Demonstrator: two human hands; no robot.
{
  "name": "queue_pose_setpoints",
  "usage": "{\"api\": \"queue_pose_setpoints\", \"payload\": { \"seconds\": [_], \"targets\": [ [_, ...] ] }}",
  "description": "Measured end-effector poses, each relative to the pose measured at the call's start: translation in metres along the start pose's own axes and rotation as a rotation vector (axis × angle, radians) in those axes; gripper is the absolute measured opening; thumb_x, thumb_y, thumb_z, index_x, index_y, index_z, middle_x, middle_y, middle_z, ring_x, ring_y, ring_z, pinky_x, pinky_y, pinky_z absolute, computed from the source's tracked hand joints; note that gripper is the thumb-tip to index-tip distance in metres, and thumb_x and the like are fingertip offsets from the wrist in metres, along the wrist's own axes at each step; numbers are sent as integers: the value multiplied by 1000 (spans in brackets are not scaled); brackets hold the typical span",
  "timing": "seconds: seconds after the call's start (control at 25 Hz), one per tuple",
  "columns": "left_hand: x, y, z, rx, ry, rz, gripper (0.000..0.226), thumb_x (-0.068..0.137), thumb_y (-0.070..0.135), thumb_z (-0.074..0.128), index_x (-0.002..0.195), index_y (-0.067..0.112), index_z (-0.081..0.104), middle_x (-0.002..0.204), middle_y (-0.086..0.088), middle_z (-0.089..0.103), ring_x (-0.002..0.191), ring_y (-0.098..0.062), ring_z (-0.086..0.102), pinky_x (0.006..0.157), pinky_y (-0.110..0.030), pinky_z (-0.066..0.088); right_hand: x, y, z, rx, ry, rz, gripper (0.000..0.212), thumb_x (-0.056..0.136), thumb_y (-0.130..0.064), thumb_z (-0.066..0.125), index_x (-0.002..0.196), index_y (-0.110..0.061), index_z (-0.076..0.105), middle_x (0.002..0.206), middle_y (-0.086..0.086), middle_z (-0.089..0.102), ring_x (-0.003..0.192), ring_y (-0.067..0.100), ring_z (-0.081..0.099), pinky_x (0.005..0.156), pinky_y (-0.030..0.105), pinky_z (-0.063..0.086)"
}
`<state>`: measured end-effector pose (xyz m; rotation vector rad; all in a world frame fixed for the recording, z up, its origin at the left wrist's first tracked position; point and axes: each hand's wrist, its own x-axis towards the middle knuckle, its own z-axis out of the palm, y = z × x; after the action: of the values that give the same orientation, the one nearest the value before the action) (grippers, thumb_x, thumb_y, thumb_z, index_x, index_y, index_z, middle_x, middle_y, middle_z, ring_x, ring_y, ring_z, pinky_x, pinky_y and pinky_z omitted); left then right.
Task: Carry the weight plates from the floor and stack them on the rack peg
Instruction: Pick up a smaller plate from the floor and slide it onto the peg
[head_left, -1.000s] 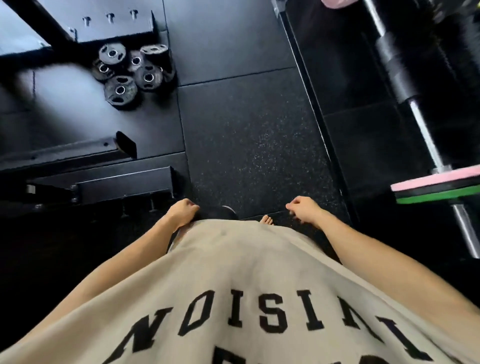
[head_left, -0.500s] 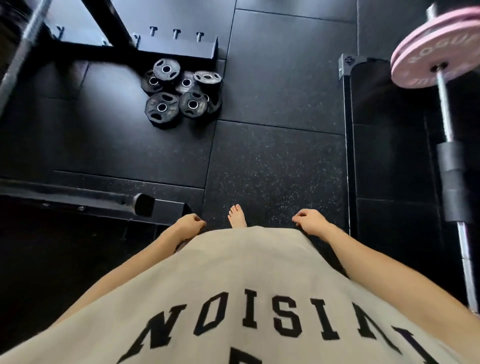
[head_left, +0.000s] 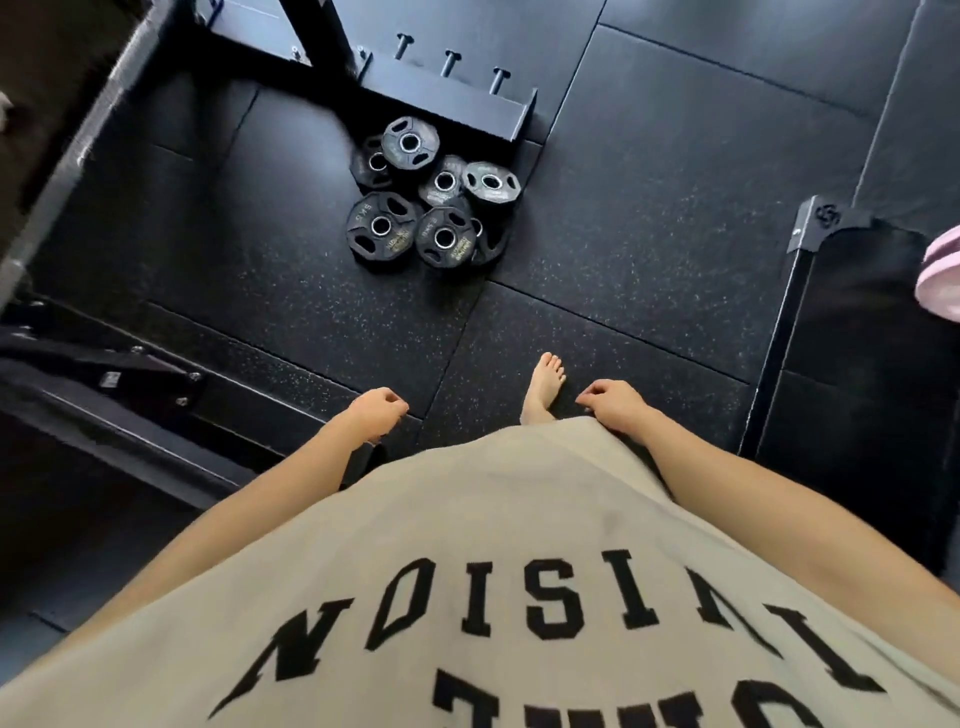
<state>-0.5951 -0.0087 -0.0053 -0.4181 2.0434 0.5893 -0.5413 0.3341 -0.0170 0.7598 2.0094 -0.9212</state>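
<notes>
Several small black weight plates (head_left: 434, 200) with steel centre holes lie in a loose, overlapping pile on the black rubber floor, ahead of me. Just behind the pile is a black rack base (head_left: 457, 104) with three short upright pegs (head_left: 448, 63). My left hand (head_left: 375, 413) hangs at my side with the fingers curled in and nothing in it. My right hand (head_left: 613, 405) is likewise curled loosely and holds nothing. Both hands are well short of the plates. My bare foot (head_left: 543, 387) is on the floor between them.
A black bench frame (head_left: 119, 384) runs low along the left. A steel barbell shaft (head_left: 78, 156) slants up the left edge. A raised black platform edge (head_left: 795, 332) stands to the right, with a pink bumper plate (head_left: 940, 280) at the right border.
The view has advanced toward the pile, which now sits nearer and more central. A bare foot has stepped forward. Both hands stay curled at my sides.
</notes>
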Motion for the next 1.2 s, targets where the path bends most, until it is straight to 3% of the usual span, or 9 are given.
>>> {"api": "queue_pose_setpoints", "payload": {
  "seconds": [0.24, 0.56, 0.68, 0.76, 0.88, 1.0, 1.2],
  "targets": [
    [33, 72, -35, -48, 208, -109, 26, 96, 25, 53, 110, 9, 66, 125, -12, 64, 116, -31, 57, 93, -33, 42, 78, -104, -106, -137, -73, -70, 17, 99, -23, 55, 110, -15, 64, 107, 8, 65, 98, 22, 61, 81, 34, 49],
    [120, 119, -82, -307, 57, -182, 19, 95, 24, 54, 104, 12, 65, 114, -10, 67, 106, -28, 59, 92, -36, 45, 173, -241, -153, -300, -155, -68, 15, 99, -23, 54, 107, -15, 63, 100, 7, 65, 84, 19, 60, 63, 26, 45],
    [176, 130, -106, -371, -47, -212, 16, 95, 25, 54, 101, 15, 65, 108, -8, 68, 99, -25, 61, 87, -37, 47, 224, -292, -157, -306, -163, -14, 11, 95, -22, 56, 89, -19, 65, 88, 5, 67, 82, 22, 62, 73, 37, 51],
    [224, 133, -116, -392, -58, -253, 17, 95, 27, 53, 102, 17, 65, 106, -6, 68, 100, -25, 61, 84, -35, 46, 277, -319, -148, -320, -170, -5, 13, 92, -24, 58, 81, -20, 65, 83, 7, 69, 79, 23, 62, 77, 43, 52],
    [305, 135, -116, -396, -90, -284, 15, 96, 29, 50, 101, 23, 63, 106, -2, 67, 96, -20, 60, 84, -34, 48, 363, -351, -122, -360, -210, -16, 17, 92, -27, 57, 80, -18, 64, 85, 11, 70, 75, 23, 60, 70, 38, 46],
    [409, 131, -98, -431, -93, -313, 17, 97, 32, 48, 104, 24, 61, 106, 0, 65, 95, -18, 60, 88, -37, 50, 477, -371, -73, -383, -240, -23, 19, 92, -25, 55, 74, -21, 60, 84, 10, 70, 80, 26, 62, 73, 38, 47],
    [571, 126, -59, -737, 35, -445, 28, 98, 35, 50, 121, 20, 53, 112, -2, 62, 104, -19, 58, 91, -36, 48, 639, -382, 15, -450, -209, -130, 15, 93, -27, 52, 91, -15, 61, 91, 6, 68, 89, 27, 64, 82, 41, 50]
  ]
}}
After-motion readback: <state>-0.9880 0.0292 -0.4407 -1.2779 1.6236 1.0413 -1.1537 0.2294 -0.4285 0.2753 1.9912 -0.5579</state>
